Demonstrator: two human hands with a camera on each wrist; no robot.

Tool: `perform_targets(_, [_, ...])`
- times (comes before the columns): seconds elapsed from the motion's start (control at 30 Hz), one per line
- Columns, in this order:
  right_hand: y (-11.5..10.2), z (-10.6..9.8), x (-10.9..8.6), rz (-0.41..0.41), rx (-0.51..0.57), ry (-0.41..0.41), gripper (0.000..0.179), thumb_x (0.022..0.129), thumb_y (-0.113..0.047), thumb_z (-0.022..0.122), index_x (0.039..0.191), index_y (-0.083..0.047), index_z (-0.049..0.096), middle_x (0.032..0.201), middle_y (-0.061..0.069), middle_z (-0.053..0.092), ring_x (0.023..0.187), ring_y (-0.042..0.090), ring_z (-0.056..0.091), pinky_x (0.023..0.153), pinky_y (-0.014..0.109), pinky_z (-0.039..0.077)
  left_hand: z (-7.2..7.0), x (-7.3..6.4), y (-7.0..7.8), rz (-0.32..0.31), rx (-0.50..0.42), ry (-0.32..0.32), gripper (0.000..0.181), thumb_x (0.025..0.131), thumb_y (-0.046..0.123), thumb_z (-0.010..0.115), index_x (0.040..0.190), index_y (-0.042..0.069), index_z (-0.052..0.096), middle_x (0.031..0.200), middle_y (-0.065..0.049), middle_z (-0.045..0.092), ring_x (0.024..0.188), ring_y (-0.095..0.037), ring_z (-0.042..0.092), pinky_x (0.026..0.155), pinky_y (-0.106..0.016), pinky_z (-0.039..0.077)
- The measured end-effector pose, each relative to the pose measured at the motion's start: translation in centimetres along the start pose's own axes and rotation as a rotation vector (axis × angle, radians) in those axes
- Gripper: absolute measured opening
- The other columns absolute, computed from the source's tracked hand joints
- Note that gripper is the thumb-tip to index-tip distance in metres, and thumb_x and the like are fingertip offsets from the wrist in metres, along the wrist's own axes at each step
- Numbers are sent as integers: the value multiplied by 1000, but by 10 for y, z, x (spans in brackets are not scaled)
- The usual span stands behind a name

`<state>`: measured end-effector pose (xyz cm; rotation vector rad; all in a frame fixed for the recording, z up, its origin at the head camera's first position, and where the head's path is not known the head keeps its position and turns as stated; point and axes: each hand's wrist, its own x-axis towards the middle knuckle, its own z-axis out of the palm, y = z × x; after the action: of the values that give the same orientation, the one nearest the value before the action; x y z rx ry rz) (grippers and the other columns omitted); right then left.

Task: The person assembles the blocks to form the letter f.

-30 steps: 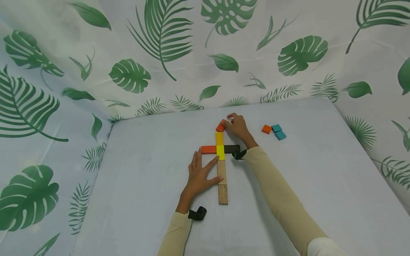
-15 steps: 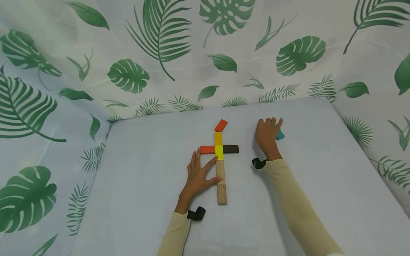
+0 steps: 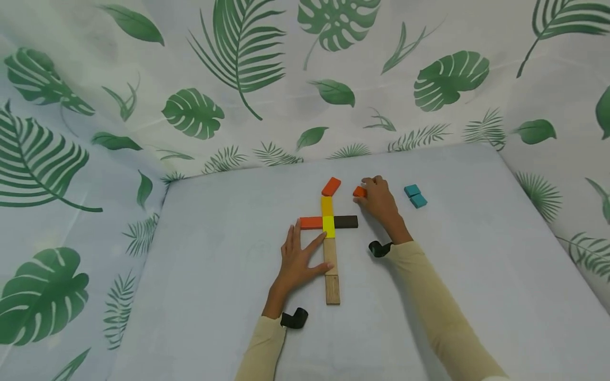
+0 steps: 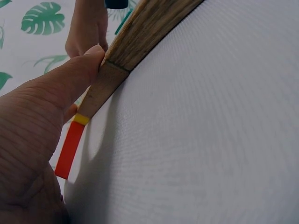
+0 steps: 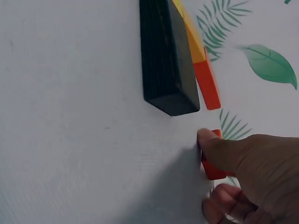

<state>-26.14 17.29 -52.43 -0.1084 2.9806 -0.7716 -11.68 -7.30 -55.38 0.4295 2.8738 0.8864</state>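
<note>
My right hand [image 3: 381,203] pinches a small orange block [image 3: 359,191] between thumb and fingers; the right wrist view shows the thumb lying over this block [image 5: 215,171]. My left hand [image 3: 294,264] is spread beside a cross of blocks. Its thumb tip touches a plain wooden block [image 3: 330,251], and other fingertips reach a yellow block [image 3: 329,226] and a red block [image 3: 312,223]. A black block [image 3: 346,221] forms the cross's right arm. Above the yellow middle lies a deeper yellow block [image 3: 326,205], topped by a slanted orange block [image 3: 331,186].
Two teal blocks [image 3: 418,200] lie on the white surface [image 3: 476,254] at the right. A darker wooden block [image 3: 332,290] ends the column at the near side. Leaf-printed cloth [image 3: 267,121] rises behind and at both sides.
My right hand let go of the slanted orange block, went right to the loose blocks, and came back leftward with the orange block from beside the teal ones. The left hand stayed put.
</note>
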Motion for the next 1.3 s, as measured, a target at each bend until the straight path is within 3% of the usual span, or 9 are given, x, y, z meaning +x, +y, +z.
perform_targets(0.1, [2,2,0,36,38,41,49,91,-21,70,129,6,54,123,28,47,105,37,50,92,50,49,0,1,1,-6,5,-10,77,83,62,66,150,40,35,165,-11,-14,151,-36,-8,112,-63,15])
perform_targets(0.23, [5,3,6,-17,101,79,43,93,-15,67,127,8,56,115,28,50,98,35,50,88,48,47,-1,1,1,-9,3,-4,77,82,61,67,150,40,36,165,-10,-13,151,-36,-8,112,-63,15])
perform_targets(0.7, [7,7,38,-110,202,51,36,97,-10,58,130,6,56,111,27,54,96,35,50,87,47,44,0,1,3,-14,-15,-23,77,83,61,66,150,40,35,164,-10,-15,151,-35,-10,112,-62,14])
perform_targets(1.3, [-3,8,49,35,116,-18,38,97,-28,60,132,-12,58,109,20,64,95,32,55,82,45,48,0,1,3,-23,-3,-16,76,83,60,67,150,39,37,165,-12,-12,151,-37,-7,112,-63,16])
